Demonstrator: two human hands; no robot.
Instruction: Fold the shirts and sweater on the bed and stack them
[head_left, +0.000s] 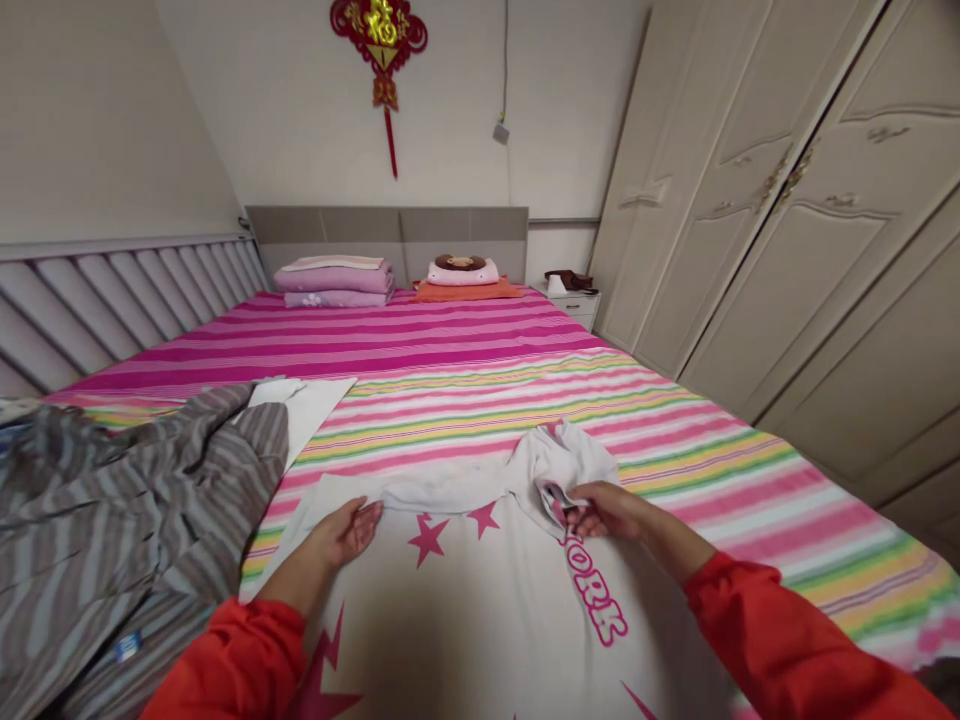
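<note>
A white shirt [465,590] with pink stars and "ORK" lettering lies spread on the bed in front of me. Its long sleeve runs across the top, bunched at the right end into a crumpled part [566,460] with a dark opening. My right hand [604,510] pinches the fabric at that opening, some fingertips hidden in the folds. My left hand [349,535] rests at the shirt's upper left, palm partly turned up, thumb apart from the slightly curled fingers, which touch the sleeve's edge. Both arms wear red sleeves.
Left of the shirt lies a heap of grey striped clothing [150,490], with a white cloth [322,410] partly under it. Folded purple bedding [337,280] and a pink pillow [463,272] sit near the headboard [352,230]. A tall wardrobe [795,260] lines the right side.
</note>
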